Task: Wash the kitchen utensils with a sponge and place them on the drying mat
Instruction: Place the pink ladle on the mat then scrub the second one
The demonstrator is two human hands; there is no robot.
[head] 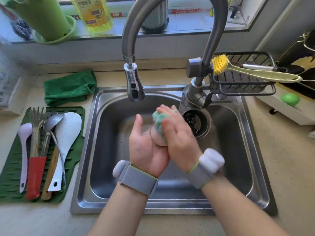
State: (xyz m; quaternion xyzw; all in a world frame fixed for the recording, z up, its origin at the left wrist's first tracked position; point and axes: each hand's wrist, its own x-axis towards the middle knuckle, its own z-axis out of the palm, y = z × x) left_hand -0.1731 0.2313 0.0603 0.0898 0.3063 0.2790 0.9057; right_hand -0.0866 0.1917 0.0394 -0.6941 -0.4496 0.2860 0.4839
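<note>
Over the steel sink (85, 150), both hands squeeze a green sponge (159, 120) between them. My left hand (144, 147) lies palm up under the sponge and cups it, thumb sticking out; its fingers are mostly hidden. My right hand (179, 133) presses down on the sponge with fairly straight fingers, blurred by motion. On the green drying mat (10, 176) at the left lie several utensils: a pale spoon (24, 142), a slotted server with a red handle (35, 176), a metal ladle (52, 120) and a white rice paddle (66, 132).
The faucet head (134, 86) hangs just behind the hands. A strainer with a dark scourer (194, 123) sits at the sink's right. A wire rack (242, 86) holds a yellow brush (219, 63). A green cloth (68, 87) lies behind the mat. A detergent bottle (92, 12) stands on the sill.
</note>
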